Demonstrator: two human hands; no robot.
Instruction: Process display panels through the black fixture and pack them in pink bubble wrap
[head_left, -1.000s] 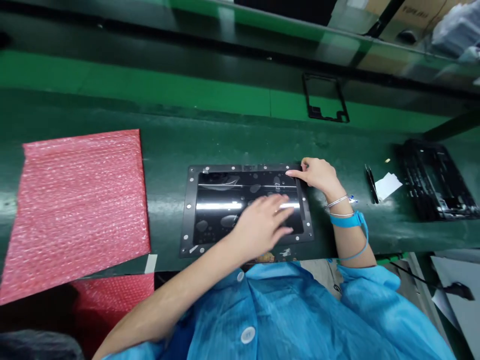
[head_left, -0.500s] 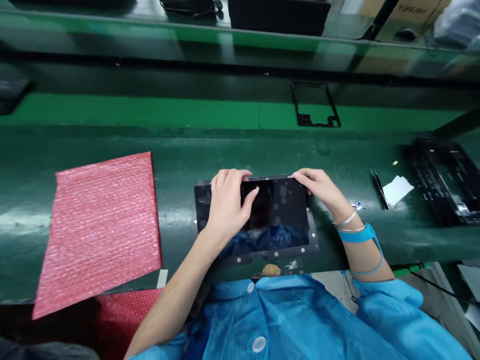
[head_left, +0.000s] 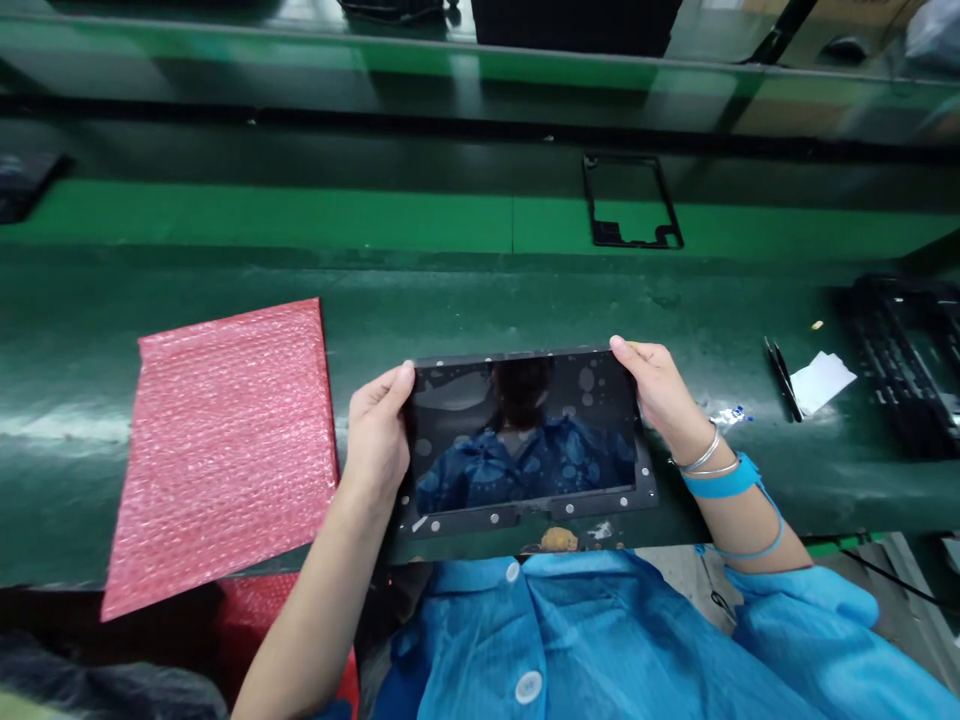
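A glossy black display panel [head_left: 517, 430] is in front of me, its far edge tipped slightly up. Patches like bubbles mark its face, and a person is mirrored in it. My left hand [head_left: 379, 425] is closed on its upper left corner, thumb on top. At the upper right corner my right hand [head_left: 654, 385] grips it the same way, fingers hidden behind. Beneath lies a dark plate [head_left: 465, 521] with several round silver dots along its border; I cannot tell whether panel and plate touch.
Pink bubble wrap pouch [head_left: 232, 450] lies at left, overhanging the front edge. To the right are black tweezers [head_left: 783, 378], white paper pieces [head_left: 823, 383] and black frame parts [head_left: 911, 360]. A thin black frame [head_left: 631, 242] lies further back below the shelf [head_left: 420, 65].
My left hand has moved from above the panel to its left corner and closed there. The right hand keeps its corner. The panel's far edge looks slightly raised, and the view has shifted a little.
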